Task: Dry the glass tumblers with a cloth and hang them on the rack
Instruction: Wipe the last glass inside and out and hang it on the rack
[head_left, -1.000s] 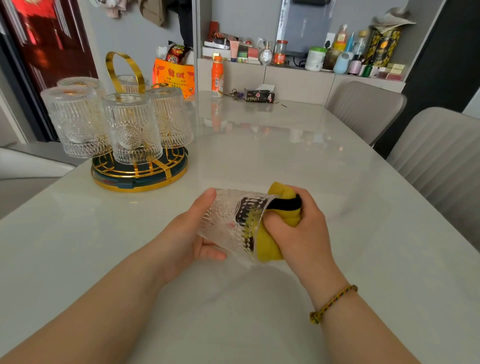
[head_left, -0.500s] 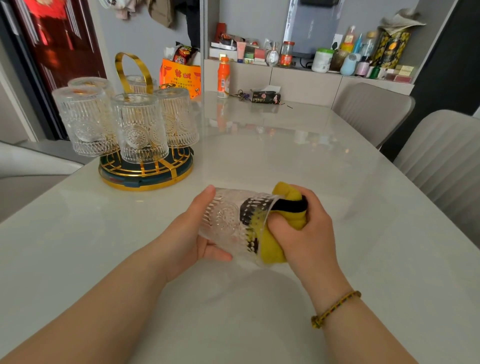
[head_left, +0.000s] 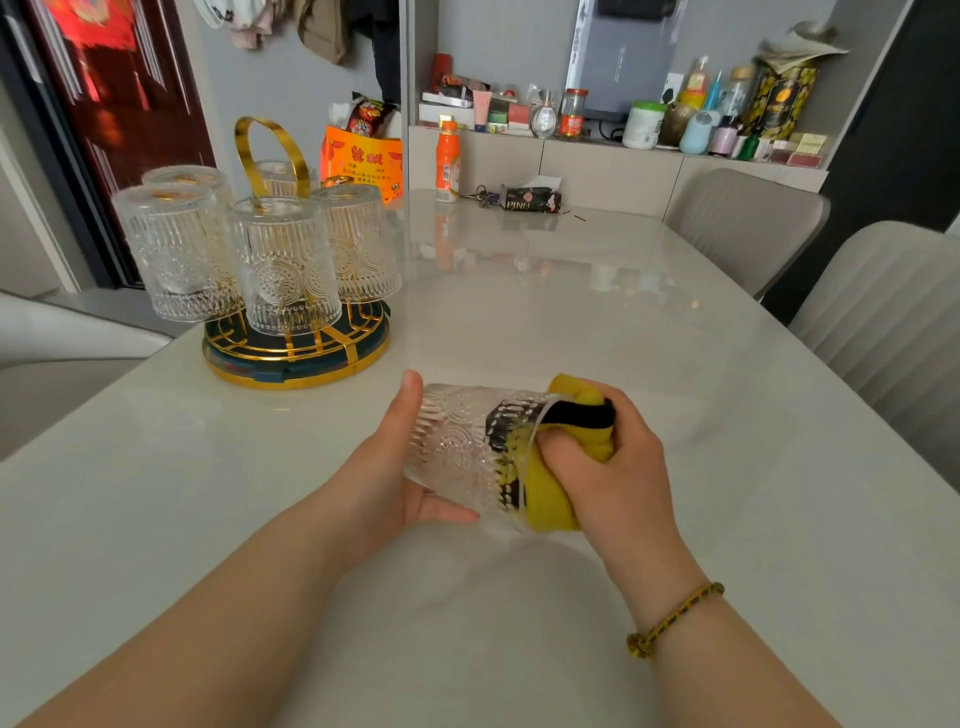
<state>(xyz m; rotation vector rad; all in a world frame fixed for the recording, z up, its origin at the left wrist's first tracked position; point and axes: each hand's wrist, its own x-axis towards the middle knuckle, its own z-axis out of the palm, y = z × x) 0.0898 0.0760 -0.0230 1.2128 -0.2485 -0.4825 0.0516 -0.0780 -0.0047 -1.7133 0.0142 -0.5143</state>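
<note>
The left hand is cupping the ribbed glass tumbler sideways; the right hand is clenching the yellow cloth inside its mouth. Beyond the left fingertips, five tumblers are hanging on the gold rack; this one seems to be the last.

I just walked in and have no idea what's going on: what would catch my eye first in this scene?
First, the two hands in the near middle: the left hand holds a patterned glass tumbler on its side over the white table, while the right hand grips a yellow cloth stuffed into its mouth. Next, at the far left, a round gold rack carries several matching tumblers upside down.
</note>
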